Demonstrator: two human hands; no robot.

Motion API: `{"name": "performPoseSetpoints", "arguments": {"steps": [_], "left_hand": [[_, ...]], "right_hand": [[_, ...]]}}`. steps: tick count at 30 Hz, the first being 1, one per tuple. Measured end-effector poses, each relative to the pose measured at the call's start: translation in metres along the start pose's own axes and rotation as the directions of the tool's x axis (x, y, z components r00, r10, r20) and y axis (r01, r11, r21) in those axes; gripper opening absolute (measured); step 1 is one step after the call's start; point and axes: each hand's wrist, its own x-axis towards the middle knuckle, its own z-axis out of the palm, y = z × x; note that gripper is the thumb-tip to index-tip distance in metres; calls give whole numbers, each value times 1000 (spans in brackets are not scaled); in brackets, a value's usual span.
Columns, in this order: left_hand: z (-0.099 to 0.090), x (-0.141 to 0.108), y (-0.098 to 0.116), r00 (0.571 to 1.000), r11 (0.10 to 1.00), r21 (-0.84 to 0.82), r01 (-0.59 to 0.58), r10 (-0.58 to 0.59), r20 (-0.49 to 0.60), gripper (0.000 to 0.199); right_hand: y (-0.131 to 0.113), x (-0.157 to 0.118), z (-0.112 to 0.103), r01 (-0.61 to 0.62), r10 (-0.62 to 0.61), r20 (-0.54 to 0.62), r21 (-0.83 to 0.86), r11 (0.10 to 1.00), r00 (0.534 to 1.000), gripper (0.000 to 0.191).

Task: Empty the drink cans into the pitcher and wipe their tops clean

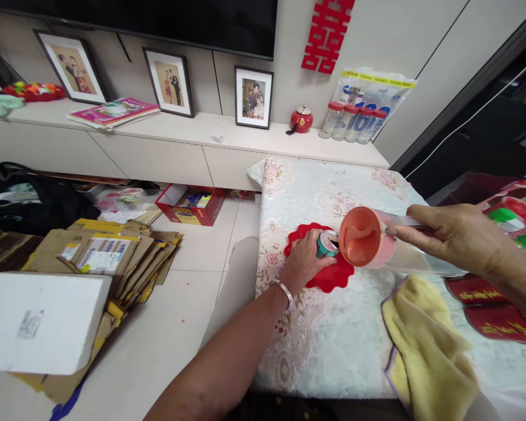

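Observation:
My left hand (305,261), with a bracelet on its wrist, is wrapped round a small green and silver can (328,242) that stands on a red scalloped mat (333,279). The can's top is open. My right hand (447,234) grips the handle of a clear pitcher (403,257) with an orange-pink lid (360,237). The pitcher is tipped on its side, its lid end facing left, just beside the can's top. No liquid stream can be made out between them. A yellow cloth (429,345) lies on the table nearer to me.
Red cans (499,321) and green-capped bottles (506,219) are at the right of the flowered tablecloth (324,351). Behind, a white cabinet (158,131) bears framed photos, a red jar (301,119) and lidded glasses (350,123). Flattened cardboard and a white box (44,321) lie at left.

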Motion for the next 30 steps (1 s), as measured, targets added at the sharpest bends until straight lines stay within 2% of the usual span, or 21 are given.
{"name": "performPoseSetpoints", "arguments": {"steps": [8, 16, 26, 30], "left_hand": [[-1, 0, 1, 1000, 1000, -8, 1, -1, 10, 57], [-1, 0, 1, 1000, 1000, 4, 9, -9, 12, 57], [-1, 0, 1, 1000, 1000, 13, 10, -10, 13, 57], [-1, 0, 1, 1000, 1000, -1, 2, -2, 11, 58]], "right_hand": [[1, 0, 1, -5, 5, 22, 6, 1000, 1000, 58], [-1, 0, -1, -150, 140, 123, 77, 986, 982, 62], [1, 1, 1, -15, 15, 24, 29, 999, 1000, 59], [0, 1, -1, -33, 32, 33, 42, 999, 999, 59]]}}
